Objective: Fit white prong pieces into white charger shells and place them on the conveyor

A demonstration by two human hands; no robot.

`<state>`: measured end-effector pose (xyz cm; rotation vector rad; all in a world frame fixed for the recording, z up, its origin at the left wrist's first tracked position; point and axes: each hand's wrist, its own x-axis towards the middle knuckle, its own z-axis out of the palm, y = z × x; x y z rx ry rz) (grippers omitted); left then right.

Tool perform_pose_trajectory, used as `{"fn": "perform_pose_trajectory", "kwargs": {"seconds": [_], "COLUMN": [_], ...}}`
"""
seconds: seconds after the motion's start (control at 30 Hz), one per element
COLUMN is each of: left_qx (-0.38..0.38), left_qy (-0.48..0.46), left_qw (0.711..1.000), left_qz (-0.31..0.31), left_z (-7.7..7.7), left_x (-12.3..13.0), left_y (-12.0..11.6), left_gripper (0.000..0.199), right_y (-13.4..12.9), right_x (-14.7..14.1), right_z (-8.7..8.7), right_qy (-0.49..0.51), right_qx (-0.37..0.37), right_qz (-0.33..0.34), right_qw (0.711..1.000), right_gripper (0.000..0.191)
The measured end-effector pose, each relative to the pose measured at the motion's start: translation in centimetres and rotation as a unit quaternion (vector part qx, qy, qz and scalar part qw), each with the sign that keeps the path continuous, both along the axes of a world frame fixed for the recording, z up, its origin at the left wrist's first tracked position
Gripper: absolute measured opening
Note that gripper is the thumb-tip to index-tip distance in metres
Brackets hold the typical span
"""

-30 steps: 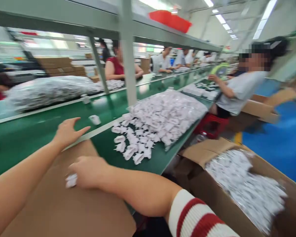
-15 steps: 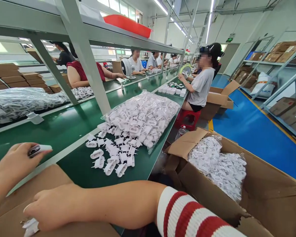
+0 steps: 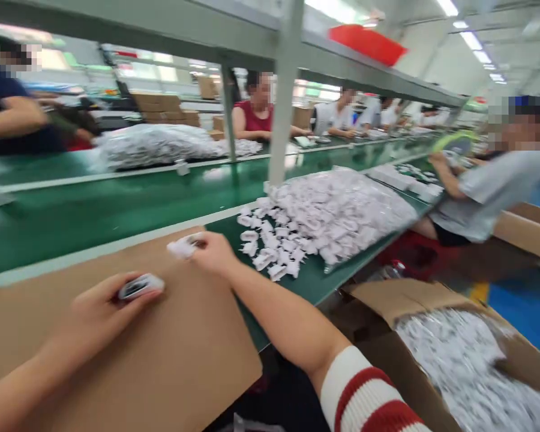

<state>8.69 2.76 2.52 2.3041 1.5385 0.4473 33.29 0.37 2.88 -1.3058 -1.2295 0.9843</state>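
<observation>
My left hand (image 3: 105, 306) is closed around a white plastic housing (image 3: 143, 287) with a dark hollow inside, held above a sheet of brown cardboard (image 3: 162, 366). Farther off and to the right, my right hand (image 3: 213, 255) pinches a small white plastic part (image 3: 183, 246) near the cardboard's far edge. Motion blurs that part's details. Right of my right hand lie many loose white two-pin plug housings (image 3: 270, 243), spilling from a clear plastic bag (image 3: 346, 210) filled with the same kind of piece.
An open carton (image 3: 387, 300) with bagged white parts stands at the lower right. A grey post (image 3: 283, 96) rises behind the pile. A co-worker in a white shirt (image 3: 495, 186) sits at right; others work across the green belt (image 3: 94, 210). Another bag (image 3: 162, 147) lies beyond.
The view has swung left. My right hand has risen from low over the cardboard to its far edge, still with a white part. My left hand still holds its housing.
</observation>
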Motion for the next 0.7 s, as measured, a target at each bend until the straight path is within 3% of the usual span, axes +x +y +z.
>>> {"fn": "perform_pose_trajectory", "kwargs": {"seconds": [0.1, 0.23, 0.37, 0.5, 0.6, 0.7], "left_qx": [-0.007, -0.08, -0.094, -0.094, -0.091, -0.083], "left_qy": [-0.097, -0.183, -0.215, -0.225, -0.243, -0.254], "left_qw": [0.994, 0.978, 0.966, 0.963, 0.958, 0.954], "left_qz": [-0.048, -0.068, -0.108, -0.11, -0.122, -0.134], "left_z": [-0.4, -1.1, -1.2, -1.4, -1.7, -1.8], "left_x": [0.5, 0.0, -0.4, -0.2, -0.1, -0.1], "left_y": [-3.0, -3.8, -4.1, -3.9, -3.7, -3.6], "left_gripper": [0.052, 0.068, 0.047, 0.044, 0.041, 0.037], "right_y": [-0.8, -1.8, -2.9, -3.9, -4.8, -5.3], "right_x": [-0.9, -1.7, -2.4, -3.3, -4.1, -4.6], "right_z": [-0.1, -0.2, -0.4, -0.3, 0.0, 0.1], "right_qy": [0.23, 0.312, 0.255, 0.082, -0.056, -0.05], "right_qx": [-0.083, -0.123, -0.117, -0.006, 0.104, 0.12], "right_qz": [0.047, 0.063, 0.09, 0.067, 0.046, 0.059], "right_qw": [0.969, 0.94, 0.956, 0.994, 0.992, 0.99], "right_gripper": [0.015, 0.032, 0.035, 0.032, 0.023, 0.02]}}
